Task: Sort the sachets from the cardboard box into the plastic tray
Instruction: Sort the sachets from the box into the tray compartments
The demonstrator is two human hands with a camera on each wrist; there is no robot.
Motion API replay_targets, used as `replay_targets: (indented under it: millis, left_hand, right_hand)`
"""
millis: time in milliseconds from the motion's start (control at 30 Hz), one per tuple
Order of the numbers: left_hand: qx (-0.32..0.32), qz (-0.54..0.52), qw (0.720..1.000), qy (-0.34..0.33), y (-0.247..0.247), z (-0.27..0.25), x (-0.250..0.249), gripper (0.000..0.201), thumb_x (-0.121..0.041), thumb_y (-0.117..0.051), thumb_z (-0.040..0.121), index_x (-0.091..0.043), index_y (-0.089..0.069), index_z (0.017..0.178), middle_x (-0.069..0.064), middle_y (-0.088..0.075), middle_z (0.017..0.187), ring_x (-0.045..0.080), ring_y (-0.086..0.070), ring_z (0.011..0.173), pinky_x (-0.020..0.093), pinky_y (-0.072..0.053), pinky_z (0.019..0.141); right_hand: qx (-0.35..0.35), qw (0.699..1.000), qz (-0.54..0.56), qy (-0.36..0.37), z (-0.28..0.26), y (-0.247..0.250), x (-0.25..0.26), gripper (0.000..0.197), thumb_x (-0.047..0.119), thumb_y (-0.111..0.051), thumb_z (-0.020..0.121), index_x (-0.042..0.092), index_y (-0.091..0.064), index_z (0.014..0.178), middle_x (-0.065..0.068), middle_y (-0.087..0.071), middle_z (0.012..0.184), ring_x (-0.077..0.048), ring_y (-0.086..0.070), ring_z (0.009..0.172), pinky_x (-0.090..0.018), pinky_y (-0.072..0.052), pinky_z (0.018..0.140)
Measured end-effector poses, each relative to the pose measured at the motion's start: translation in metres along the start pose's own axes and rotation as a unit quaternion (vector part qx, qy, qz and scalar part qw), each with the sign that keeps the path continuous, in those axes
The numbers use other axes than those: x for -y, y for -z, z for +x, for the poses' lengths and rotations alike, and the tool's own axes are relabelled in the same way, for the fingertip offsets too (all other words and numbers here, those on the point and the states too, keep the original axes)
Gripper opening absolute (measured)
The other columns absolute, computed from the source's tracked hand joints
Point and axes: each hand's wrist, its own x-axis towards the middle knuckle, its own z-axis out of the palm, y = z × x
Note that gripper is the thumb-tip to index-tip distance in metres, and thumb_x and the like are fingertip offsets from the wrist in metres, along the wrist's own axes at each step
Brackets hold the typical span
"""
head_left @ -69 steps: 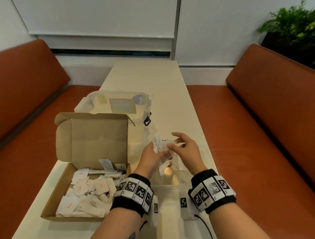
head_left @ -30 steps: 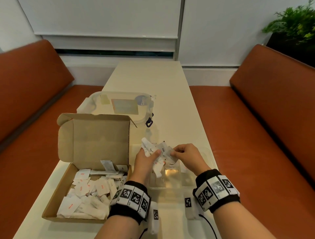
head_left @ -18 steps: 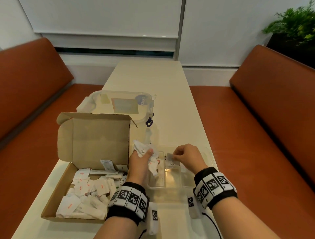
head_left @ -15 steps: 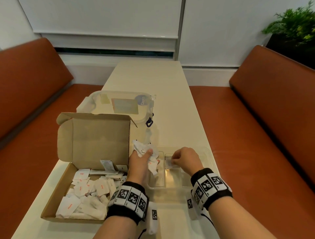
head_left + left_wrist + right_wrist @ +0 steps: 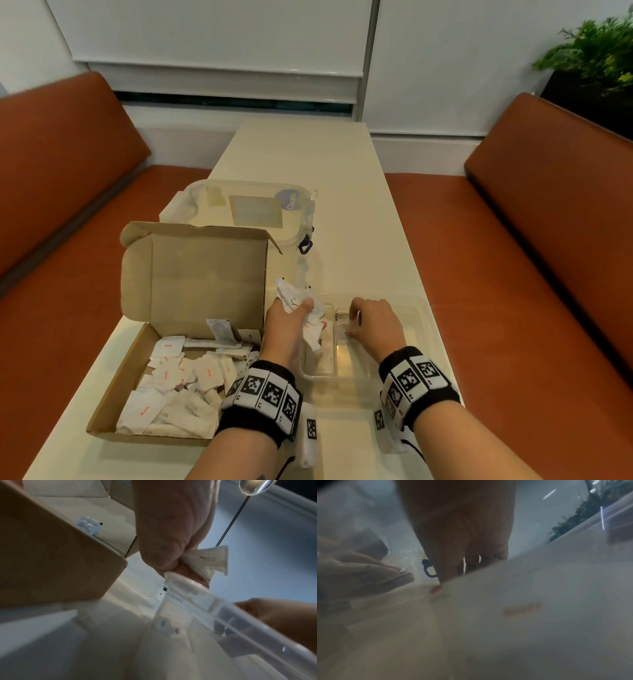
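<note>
Your left hand grips a bunch of sachets, fingers curled round them with the thumb pressed on top; loose ends fan out above and hang below those fingers, over the left end of the tray. From the left wrist you see one white sachet with red print poking out past the fingertips, right at the tray's rim.

Your right hand is down inside the tray, in a compartment just right of your left fingers; its fingers are bent downward and close together, tips at the tray floor beside a small sachet; whether they still pinch it or have let it go, I cannot tell, since the right wrist view is blurred and shows only fingertips meeting a pale surface.

The rest of the sachets lie heaped in the box, to the left of your left hand, on the table; a lidded clear container stands beyond the box.

So you look to be mid-sort: placing one sachet from the bunch into its compartment; most of the job appears to lie ahead, judging by the heap left in the box.

Next, release the piece flat, lift the right fingers clear of the dividers, and reach left to pluck one sachet from the bunch; take a single one, read its print, and keep the left grip firm so the dangling ones do not drop into the wrong compartment.
</note>
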Motion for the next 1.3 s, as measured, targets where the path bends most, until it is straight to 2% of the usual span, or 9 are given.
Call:
replay_targets:
  millis: [133, 300, 500, 700, 933, 1033, 1133, 1233, 1300]
  left_hand:
    - [0.003, 0.013, 1.000, -0.004, 0.001, 0.002, 0.002, 0.008, -0.011, -0.060, 0.090, -0.012, -0.064, 0.097, 0.020, -0.069, 0.099, 0.041, -0.066, 0.093, 0.060, -0.048, 0.089]
    - [0.006, 0.018, 1.000, -0.007, 0.001, 0.003, 0.003, 0.011, -0.012, -0.060, 0.091, -0.015, -0.062, 0.101, 0.017, -0.069, 0.102, 0.039, -0.065, 0.095, 0.060, -0.048, 0.091]
    - [0.004, 0.012, 1.000, -0.006, 0.001, 0.003, 0.003, 0.014, -0.011, -0.060, 0.091, -0.011, -0.062, 0.105, 0.019, -0.068, 0.103, 0.040, -0.065, 0.096, 0.060, -0.048, 0.091]
    - [0.005, 0.017, 1.000, -0.004, 0.000, 0.004, 0.004, 0.017, -0.013, -0.060, 0.091, -0.011, -0.062, 0.108, 0.017, -0.069, 0.103, 0.039, -0.065, 0.096, 0.058, -0.048, 0.092]
    - [0.007, 0.010, 1.000, 0.010, -0.003, 0.002, 0.005, 0.019, -0.014, -0.062, 0.090, -0.011, -0.062, 0.108, 0.017, -0.069, 0.103, 0.040, -0.065, 0.096, 0.059, -0.048, 0.091]
    - [0.026, -0.006, 0.999, 0.018, -0.008, -0.002, 0.002, 0.021, -0.012, -0.059, 0.091, -0.009, -0.060, 0.113, 0.020, -0.068, 0.106, 0.038, -0.066, 0.095, 0.055, -0.052, 0.088]
    - [0.059, -0.043, 0.997, 0.032, -0.016, -0.008, -0.003, 0.021, -0.012, -0.054, 0.095, -0.006, -0.057, 0.115, 0.023, -0.068, 0.105, 0.035, -0.069, 0.083, 0.044, -0.059, 0.075]
    - [0.079, -0.052, 0.995, 0.033, -0.023, -0.013, -0.005, 0.020, -0.017, -0.050, 0.097, -0.006, -0.057, 0.113, 0.022, -0.066, 0.106, 0.035, -0.065, 0.093, 0.048, -0.051, 0.087]
    - [0.088, -0.056, 0.994, 0.032, -0.026, -0.016, -0.006, 0.018, -0.018, -0.049, 0.097, -0.008, -0.058, 0.109, 0.020, -0.067, 0.102, 0.030, -0.066, 0.090, 0.044, -0.052, 0.084]
  right_hand:
    - [-0.011, 0.999, -0.041, 0.025, -0.003, -0.001, -0.002, 0.014, 0.031, -0.061, 0.089, 0.018, -0.065, 0.089, 0.000, -0.064, 0.090, -0.019, -0.046, 0.097, -0.024, -0.039, 0.072]
    - [-0.023, 0.998, -0.064, 0.012, -0.004, -0.003, -0.004, 0.020, 0.034, -0.062, 0.087, 0.019, -0.070, 0.098, 0.000, -0.057, 0.103, -0.019, -0.043, 0.105, -0.025, -0.044, 0.081]
    - [-0.065, 0.996, -0.062, 0.031, -0.007, -0.002, 0.001, 0.014, 0.028, -0.066, 0.082, 0.020, -0.063, 0.093, 0.002, -0.049, 0.102, -0.018, -0.040, 0.099, -0.023, -0.040, 0.075]
    - [-0.032, 0.991, -0.127, 0.028, -0.009, -0.002, -0.003, 0.028, 0.043, -0.063, 0.084, 0.022, -0.072, 0.100, 0.002, -0.050, 0.111, -0.020, -0.037, 0.105, -0.028, -0.038, 0.081]
    - [-0.028, 0.992, -0.119, 0.025, -0.012, 0.000, -0.003, 0.025, 0.040, -0.061, 0.086, 0.024, -0.072, 0.103, 0.003, -0.049, 0.113, -0.019, -0.036, 0.105, -0.027, -0.038, 0.083]
    - [-0.063, 0.998, -0.008, 0.023, -0.011, 0.006, 0.003, 0.022, 0.039, -0.060, 0.088, 0.022, -0.070, 0.097, 0.004, -0.053, 0.103, -0.013, -0.039, 0.097, -0.023, -0.038, 0.079]
    - [-0.082, 0.978, 0.192, 0.010, -0.009, 0.017, 0.012, 0.017, 0.035, -0.060, 0.089, 0.018, -0.066, 0.089, 0.005, -0.061, 0.084, -0.009, -0.051, 0.079, -0.020, -0.037, 0.067]
    - [-0.046, 0.948, 0.314, -0.017, -0.009, 0.025, 0.017, 0.017, 0.031, -0.071, 0.081, 0.016, -0.064, 0.082, 0.009, -0.060, 0.070, -0.006, -0.051, 0.063, -0.016, -0.040, 0.058]
    - [-0.035, 0.933, 0.356, -0.027, -0.009, 0.027, 0.016, 0.019, 0.024, -0.078, 0.075, 0.013, -0.063, 0.079, 0.007, -0.056, 0.065, -0.003, -0.047, 0.056, -0.010, -0.039, 0.052]
